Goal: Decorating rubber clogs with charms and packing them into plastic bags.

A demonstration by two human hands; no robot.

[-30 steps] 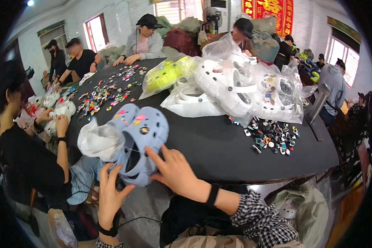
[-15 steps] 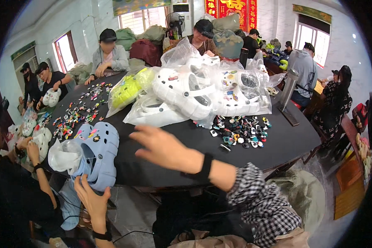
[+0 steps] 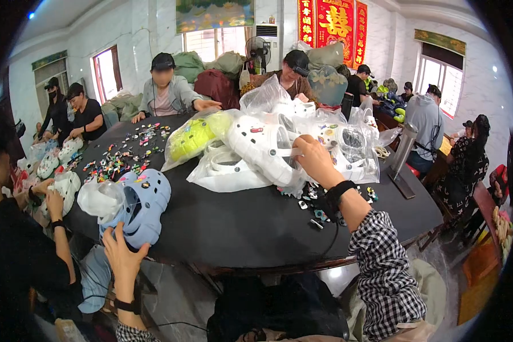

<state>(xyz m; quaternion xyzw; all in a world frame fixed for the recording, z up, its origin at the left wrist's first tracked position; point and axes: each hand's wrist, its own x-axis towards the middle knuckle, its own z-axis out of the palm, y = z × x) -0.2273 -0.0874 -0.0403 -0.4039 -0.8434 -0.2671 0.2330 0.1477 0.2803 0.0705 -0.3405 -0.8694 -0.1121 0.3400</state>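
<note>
A pair of light blue clogs [image 3: 145, 205] with small coloured charms stands near the table's left front edge, white crumpled packing [image 3: 101, 200] beside them. My left hand [image 3: 123, 251] rests against their heel end, fingers and thumb spread. On the heap in the middle lies a white clog [image 3: 259, 142] in clear plastic. My right hand [image 3: 316, 162] has its bent fingers closed at the heel end of this bagged clog; the exact fingertip contact is partly hidden. Beneath my right wrist, loose shoe charms [image 3: 319, 212] are scattered, partly covered by my arm.
More bagged clogs share the heap, including a yellow-green one [image 3: 191, 139]. Many coloured charms [image 3: 122, 157] spread across the table's left side. A metal stand [image 3: 402, 159] is on the right. Co-workers sit around the black table [image 3: 228, 228]; one at left handles a white clog [image 3: 68, 191].
My right hand has moved right and farther out, from over the table to the bagged white clog. My left hand stays at the blue clogs. The view has shifted, and a co-worker opposite has reached out.
</note>
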